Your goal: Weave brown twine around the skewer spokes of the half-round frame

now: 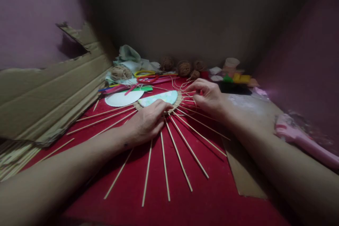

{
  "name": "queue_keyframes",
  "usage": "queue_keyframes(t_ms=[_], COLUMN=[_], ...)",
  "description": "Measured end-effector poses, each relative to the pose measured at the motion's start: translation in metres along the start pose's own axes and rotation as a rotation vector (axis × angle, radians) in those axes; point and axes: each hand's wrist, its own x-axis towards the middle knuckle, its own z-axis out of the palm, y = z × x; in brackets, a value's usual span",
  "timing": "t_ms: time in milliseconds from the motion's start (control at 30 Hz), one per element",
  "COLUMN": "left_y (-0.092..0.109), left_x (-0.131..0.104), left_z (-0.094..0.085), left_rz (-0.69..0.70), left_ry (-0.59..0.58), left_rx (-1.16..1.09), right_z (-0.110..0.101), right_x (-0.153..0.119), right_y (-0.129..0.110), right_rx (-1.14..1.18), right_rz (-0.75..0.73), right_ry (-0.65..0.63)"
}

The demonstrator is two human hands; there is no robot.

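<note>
A half-round piece with a pale green patterned face (160, 97) lies flat, its curved edge wrapped in twine (179, 99). Thin wooden sticks (182, 134) fan out from that edge toward me and to both sides. My left hand (150, 120) is closed on the piece's near edge, thumb and fingers covering part of the rim and some stick ends. At the right end of the rim, my right hand (209, 95) is pinched on a strand of twine among the sticks there; its fingertips are partly blurred. Loose twine (174, 84) loops just behind the piece.
A white disc (123, 98) lies at left behind my left hand. Scissors (145, 77), twine balls (184, 67) and cloth (128, 56) line the back. Cardboard (87, 74) leans at left. A board (246, 169) and pink glue gun (293, 134) are right, on red cloth (212, 201).
</note>
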Motion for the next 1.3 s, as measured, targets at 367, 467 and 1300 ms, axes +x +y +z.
queue_keyframes(t_ms=[367,467,1300], left_y=[-0.054,-0.070,-0.070], left_x=[0.002,0.000,-0.002], left_z=[-0.048,-0.053,-0.053], left_rz=[-0.311,-0.372,-0.487], left_ry=[0.090,-0.019,-0.318], left_rx=[0.151,0.197,-0.101], right_z=[0.022,0.023,0.015], right_x=[-0.011,-0.011,-0.013], right_y=[-0.014,-0.013,-0.030], right_rx=[-0.001,-0.030,-0.224], right_rz=[-0.017,0.031,0.122], right_ry=[-0.193,-0.214,-0.422])
